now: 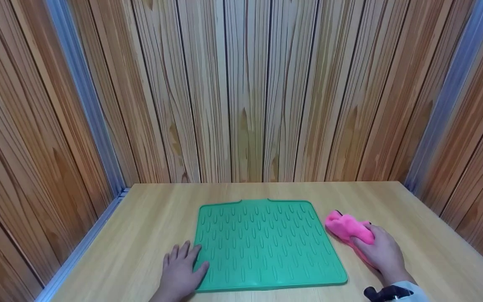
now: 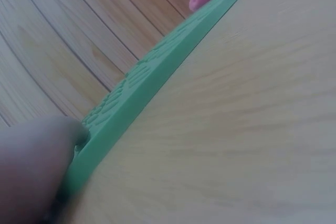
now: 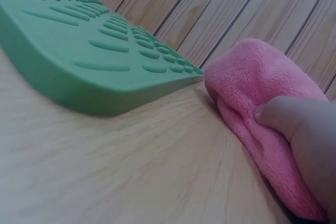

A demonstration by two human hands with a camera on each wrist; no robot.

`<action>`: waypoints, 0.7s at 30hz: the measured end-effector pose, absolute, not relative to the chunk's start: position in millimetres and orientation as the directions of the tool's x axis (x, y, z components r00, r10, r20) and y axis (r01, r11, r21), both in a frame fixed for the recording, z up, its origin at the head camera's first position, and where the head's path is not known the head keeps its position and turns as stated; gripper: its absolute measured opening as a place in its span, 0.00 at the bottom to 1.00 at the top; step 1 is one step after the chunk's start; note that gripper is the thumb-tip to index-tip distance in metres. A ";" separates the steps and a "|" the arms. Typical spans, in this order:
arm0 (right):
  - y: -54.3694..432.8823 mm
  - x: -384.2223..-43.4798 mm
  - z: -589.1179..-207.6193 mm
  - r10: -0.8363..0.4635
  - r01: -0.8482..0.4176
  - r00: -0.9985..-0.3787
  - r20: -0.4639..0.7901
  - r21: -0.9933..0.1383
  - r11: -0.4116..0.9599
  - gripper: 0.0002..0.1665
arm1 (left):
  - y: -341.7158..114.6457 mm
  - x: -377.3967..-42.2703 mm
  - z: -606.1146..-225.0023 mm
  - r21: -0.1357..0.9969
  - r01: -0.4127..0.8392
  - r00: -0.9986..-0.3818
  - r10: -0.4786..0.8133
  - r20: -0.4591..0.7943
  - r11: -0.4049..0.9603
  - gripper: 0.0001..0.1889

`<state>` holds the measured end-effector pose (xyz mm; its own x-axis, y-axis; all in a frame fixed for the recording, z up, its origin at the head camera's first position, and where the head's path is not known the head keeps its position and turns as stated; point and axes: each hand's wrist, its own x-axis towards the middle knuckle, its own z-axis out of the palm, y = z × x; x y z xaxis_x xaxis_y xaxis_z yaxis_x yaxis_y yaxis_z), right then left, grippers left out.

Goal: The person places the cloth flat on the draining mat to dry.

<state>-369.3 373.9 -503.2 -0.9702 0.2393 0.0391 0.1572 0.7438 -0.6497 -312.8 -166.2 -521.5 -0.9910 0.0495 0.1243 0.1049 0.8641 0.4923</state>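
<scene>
A green dish-drying mat (image 1: 262, 243) with raised oval ridges lies flat on the table. At its lower left edge rests my left hand (image 1: 180, 270), fingers spread, with the thumb and index fingertip over the rim. The left wrist view shows the thumb (image 2: 42, 150) against the mat's edge. To the right of the mat, my right hand (image 1: 382, 251) grips a bunched pink fluffy cloth (image 1: 348, 226). In the right wrist view the thumb presses into the folds of the cloth (image 3: 252, 82), which touches the tabletop. The fingers beneath the cloth are hidden.
The light wooden table (image 1: 149, 218) extends on both sides of the mat. A wood-plank wall (image 1: 245, 92) stands behind it, with side walls and grey metal posts (image 1: 86, 96) at the corners. A black band (image 1: 388, 293) sits on the right wrist.
</scene>
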 end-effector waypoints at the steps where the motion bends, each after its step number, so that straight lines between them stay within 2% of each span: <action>1: 373.9 -369.2 -502.7 0.239 0.154 -0.970 0.045 -0.647 0.746 0.61 | -166.0 -312.8 -521.3 0.491 0.106 -0.991 0.050 0.127 0.865 0.35; 8: 372.3 -367.4 -500.3 0.265 0.160 -0.963 0.055 -0.676 0.719 0.57 | -165.4 -312.6 -519.5 0.494 0.095 -0.993 0.046 0.110 0.864 0.35; 21: 370.8 -365.9 -494.5 0.302 0.153 -0.950 0.084 -0.715 0.682 0.57 | -166.6 -315.7 -522.2 0.470 0.091 -0.993 0.044 0.110 0.878 0.35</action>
<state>-365.9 370.8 -494.5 -0.9497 0.3016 0.0845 0.1528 0.6817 -0.7155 -315.7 -166.6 -522.2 -0.9929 0.0437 0.1103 0.0909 0.8778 0.4703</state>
